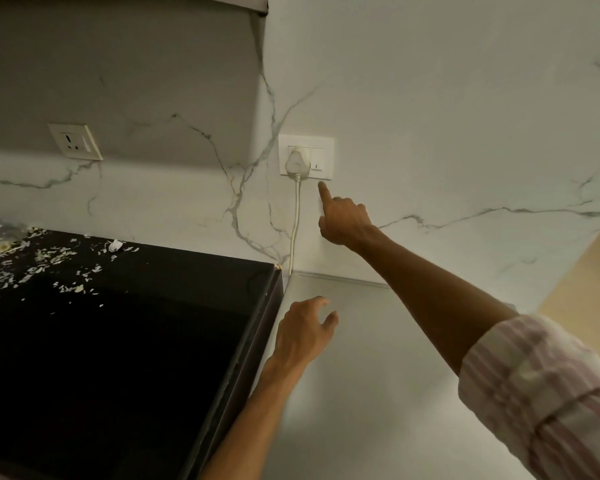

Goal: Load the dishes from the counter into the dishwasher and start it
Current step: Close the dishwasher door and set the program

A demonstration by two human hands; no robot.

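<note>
A white wall plate (323,144) on the marble wall holds a white plug (297,164) and a rocker switch (316,164). The plug's white cord (296,220) runs down behind the counter. My right hand (343,220) points up with its index finger straight, the tip just below the switch plate; the other fingers are curled and hold nothing. My left hand (303,330) hovers with loose, spread fingers over a pale grey top (361,393) beside the black counter. No dishes or dishwasher door are in view.
The black counter (118,341) fills the lower left, with white scraps and debris (49,261) scattered at its far left end. A second wall socket (75,142) sits on the back wall under a shadowed cabinet. A tan wall or door (586,289) shows at right.
</note>
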